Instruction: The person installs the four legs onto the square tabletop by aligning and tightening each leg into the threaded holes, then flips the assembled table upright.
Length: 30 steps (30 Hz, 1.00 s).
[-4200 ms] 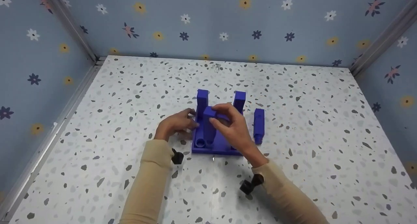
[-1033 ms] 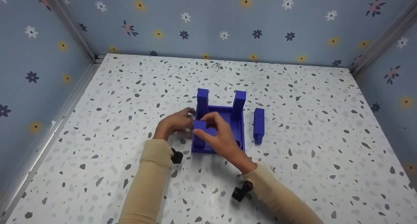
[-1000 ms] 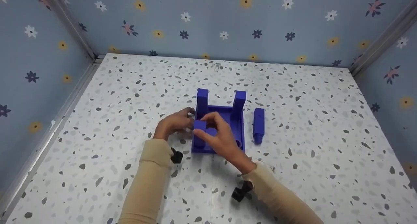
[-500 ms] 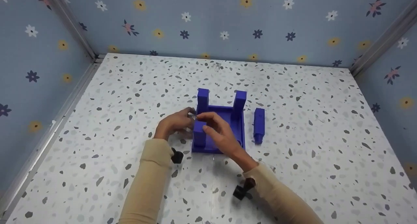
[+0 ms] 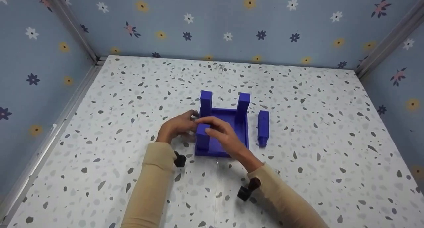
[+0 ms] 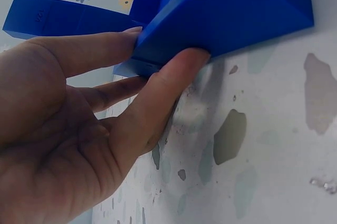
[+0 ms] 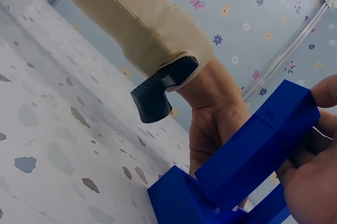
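A small blue square base [image 5: 228,117] with a raised rim lies on the table, like an upside-down toy table. Two square blue legs, the far-left leg [image 5: 206,100] and the far-right leg [image 5: 244,100], stand upright on it. At the near-left corner a third leg [image 5: 202,140] stands upright, and my right hand [image 5: 225,135] pinches its top between thumb and fingers. My left hand [image 5: 179,125] holds its outstretched fingers against the base's left side; in the left wrist view, fingertips [image 6: 195,58] touch the blue wall.
A loose blue leg [image 5: 263,127] with a narrower round end lies on the speckled tabletop [image 5: 314,128], right of the base. Flower-patterned panels [image 5: 215,22] enclose the table at the back and sides. Black camera mounts [image 5: 245,192] sit at both wrists.
The third leg, earlier held beside the near-left socket, now stands at that corner. My right hand has moved left with it and shifted its fingers around its top. The left hand stays put.
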Each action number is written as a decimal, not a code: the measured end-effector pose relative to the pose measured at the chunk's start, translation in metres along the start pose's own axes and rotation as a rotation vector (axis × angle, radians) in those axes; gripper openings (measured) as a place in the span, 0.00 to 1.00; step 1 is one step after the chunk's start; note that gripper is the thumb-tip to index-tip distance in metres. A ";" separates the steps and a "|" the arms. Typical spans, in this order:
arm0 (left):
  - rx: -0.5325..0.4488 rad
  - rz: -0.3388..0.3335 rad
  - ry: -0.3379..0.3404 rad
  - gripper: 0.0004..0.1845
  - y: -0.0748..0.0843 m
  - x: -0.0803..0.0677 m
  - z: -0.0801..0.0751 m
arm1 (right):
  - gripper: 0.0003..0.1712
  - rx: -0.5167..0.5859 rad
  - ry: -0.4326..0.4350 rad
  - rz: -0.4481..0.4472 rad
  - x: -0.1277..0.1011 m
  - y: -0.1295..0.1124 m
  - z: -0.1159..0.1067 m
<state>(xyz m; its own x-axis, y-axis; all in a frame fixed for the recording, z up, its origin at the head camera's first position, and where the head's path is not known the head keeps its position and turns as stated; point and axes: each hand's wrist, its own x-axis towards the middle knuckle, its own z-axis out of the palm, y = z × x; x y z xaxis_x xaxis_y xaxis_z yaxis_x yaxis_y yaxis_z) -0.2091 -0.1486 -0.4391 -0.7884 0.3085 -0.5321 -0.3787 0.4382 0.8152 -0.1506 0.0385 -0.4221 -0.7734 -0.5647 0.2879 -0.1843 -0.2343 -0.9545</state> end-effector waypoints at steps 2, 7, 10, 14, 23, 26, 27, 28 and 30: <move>-0.002 0.007 -0.003 0.32 -0.001 0.000 0.000 | 0.19 0.010 0.002 -0.013 0.000 0.001 0.000; -0.012 0.023 -0.005 0.27 -0.002 0.000 -0.001 | 0.20 0.014 0.015 -0.024 -0.002 0.002 0.001; -0.008 0.026 -0.007 0.26 -0.002 0.000 0.000 | 0.20 -0.001 0.034 -0.009 -0.003 0.003 0.001; 0.006 0.018 0.002 0.26 -0.002 -0.001 0.000 | 0.20 -0.022 0.062 0.010 -0.004 0.004 0.002; -0.007 -0.004 0.008 0.29 0.001 -0.001 0.001 | 0.16 -0.153 0.140 -0.055 -0.006 -0.007 0.010; 0.000 -0.005 0.004 0.29 0.001 -0.001 0.001 | 0.16 -0.184 0.159 -0.064 -0.008 -0.015 0.014; -0.002 -0.006 0.003 0.29 0.001 -0.001 0.000 | 0.17 -0.191 0.163 -0.064 -0.008 -0.017 0.014; -0.005 -0.005 0.001 0.29 0.001 -0.002 0.000 | 0.17 -0.197 0.170 -0.058 -0.008 -0.017 0.015; -0.014 -0.005 -0.006 0.29 0.001 -0.002 0.000 | 0.18 -0.216 0.184 -0.051 -0.008 -0.019 0.016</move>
<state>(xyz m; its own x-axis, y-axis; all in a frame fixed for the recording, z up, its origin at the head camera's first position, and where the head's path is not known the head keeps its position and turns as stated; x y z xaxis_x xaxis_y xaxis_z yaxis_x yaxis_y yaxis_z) -0.2077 -0.1485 -0.4374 -0.7839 0.3115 -0.5371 -0.3890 0.4278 0.8159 -0.1310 0.0349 -0.4051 -0.8533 -0.3988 0.3360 -0.3353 -0.0737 -0.9392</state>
